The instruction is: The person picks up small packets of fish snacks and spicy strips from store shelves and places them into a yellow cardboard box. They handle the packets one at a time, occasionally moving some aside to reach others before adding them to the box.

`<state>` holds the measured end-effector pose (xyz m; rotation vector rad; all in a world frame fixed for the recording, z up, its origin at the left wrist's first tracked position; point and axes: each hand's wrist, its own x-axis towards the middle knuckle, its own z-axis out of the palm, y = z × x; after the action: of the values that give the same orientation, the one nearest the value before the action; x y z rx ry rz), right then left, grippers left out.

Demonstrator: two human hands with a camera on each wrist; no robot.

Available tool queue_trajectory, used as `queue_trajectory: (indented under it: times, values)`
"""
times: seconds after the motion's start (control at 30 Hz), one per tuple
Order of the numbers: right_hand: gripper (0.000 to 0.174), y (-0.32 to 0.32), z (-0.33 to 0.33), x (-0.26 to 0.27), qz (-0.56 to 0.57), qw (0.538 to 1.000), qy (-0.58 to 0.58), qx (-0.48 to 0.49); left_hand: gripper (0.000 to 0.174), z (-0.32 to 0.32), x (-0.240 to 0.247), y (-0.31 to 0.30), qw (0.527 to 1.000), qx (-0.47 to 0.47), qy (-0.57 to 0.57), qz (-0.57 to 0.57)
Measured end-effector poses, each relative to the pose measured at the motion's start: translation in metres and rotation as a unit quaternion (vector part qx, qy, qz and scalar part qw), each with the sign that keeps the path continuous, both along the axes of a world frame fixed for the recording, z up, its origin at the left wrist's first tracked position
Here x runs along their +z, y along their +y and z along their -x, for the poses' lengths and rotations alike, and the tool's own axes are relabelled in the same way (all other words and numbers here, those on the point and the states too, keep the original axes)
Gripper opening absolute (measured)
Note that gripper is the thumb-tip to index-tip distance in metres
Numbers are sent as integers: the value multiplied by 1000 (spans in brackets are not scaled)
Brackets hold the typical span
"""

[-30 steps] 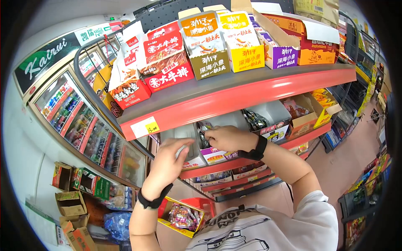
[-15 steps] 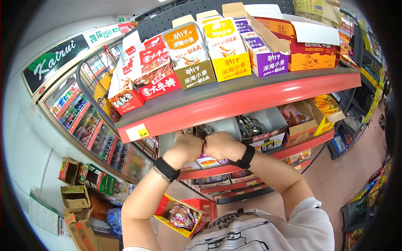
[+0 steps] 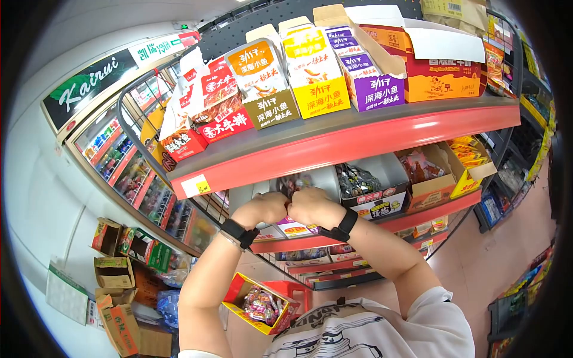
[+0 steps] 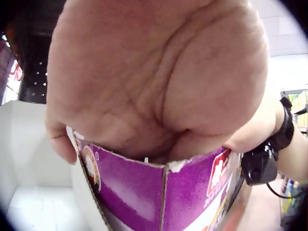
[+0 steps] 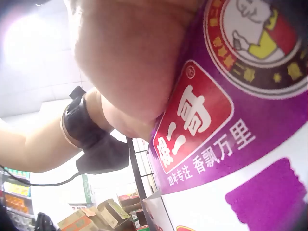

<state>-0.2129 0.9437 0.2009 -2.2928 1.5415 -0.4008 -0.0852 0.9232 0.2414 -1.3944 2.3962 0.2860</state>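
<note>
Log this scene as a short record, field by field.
Place: shop shelving
Left hand: over the rim of the purple box
Right hand: at the same box, close beside the left
Grip: cannot be told; the box hides part of the left hand
Wear: black band on each wrist
Neighbour: box of dark packets, to the right in the head view
Above: red-edged shelf bearing snack boxes
Below: yellow box of wrapped packets

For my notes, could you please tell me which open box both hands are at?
The purple box below the top shelf; left hand and right hand are at its rim alone.
</note>
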Motion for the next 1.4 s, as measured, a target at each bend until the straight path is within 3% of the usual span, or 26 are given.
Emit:
queue_trajectory:
  times: [0.07, 0.2, 0.3, 0.33, 0.4, 0.47, 0.53, 0.57, 0.67, 0.77, 0.97, 1.03, 1.07, 1.13, 1.17, 1.23, 1.27, 1.33, 1.4]
  values:
    - [36, 3, 2, 1, 26, 999, -39, -25, 24, 1, 1, 8, 994, -7, 60, 95]
    - [37, 8, 1, 6, 62, 996, -52, -25, 23, -6, 6, 18, 972, 6, 159, 172]
    - [42, 8, 0, 2, 99, 992, -74, -34, 13, -20, 7, 24, 889, 11, 317, 330]
    - [42, 9, 1, 2, 97, 992, -72, -31, 13, -21, 14, 33, 889, 15, 317, 330]
    - [44, 10, 1, 4, 96, 992, -70, -30, 12, -25, 28, 50, 863, 109, 394, 297]
    - [44, 11, 0, 3, 91, 994, -59, -26, 13, -41, 28, 61, 861, 126, 389, 304]
    - [42, 9, 1, 0, 106, 992, -71, -20, 13, -50, 39, 86, 857, 203, 406, 243]
    - [39, 9, 1, -1, 118, 990, -76, -23, 14, -64, 24, 87, 827, 163, 471, 262]
    - [37, 6, 2, -4, 141, 984, -106, -27, 10, -93, 19, 121, 810, 163, 523, 207]
    - [30, 6, 3, -3, 173, 976, -126, -46, 7, -133, 3, 153, 778, 243, 574, 74]
    - [21, 31, 3, 25, 236, 939, -227, -108, 9, -212, -64, 192, 691, 364, 624, 16]
    - [19, 40, 4, 32, 285, 886, -348, -113, 9, -228, -82, 200, 673, 400, 622, 14]
    - [19, 42, 4, 33, 284, 889, -341, -111, 9, -235, -92, 204, 659, 432, 616, 16]
    - [18, 50, 3, 31, 288, 804, -518, -55, 9, -250, -125, 209, 640, 448, 625, 12]
    - [18, 58, 4, 31, 286, 809, -511, -54, 9, -257, -141, 211, 619, 479, 623, 2]
    - [15, 77, 3, 32, 56, 814, -576, -47, 11, -265, -169, 212, 591, 527, 611, -11]
    - [15, 83, -3, 31, 49, 819, -570, -48, 11, -269, -183, 208, 584, 532, 612, -17]
    - [15, 90, -19, 24, -79, 802, -592, 16, 13, -283, -217, 209, 582, 566, 583, -20]
    - [14, 89, -39, 13, -130, 818, -557, 57, 16, -295, -245, 209, 587, 578, 566, -16]
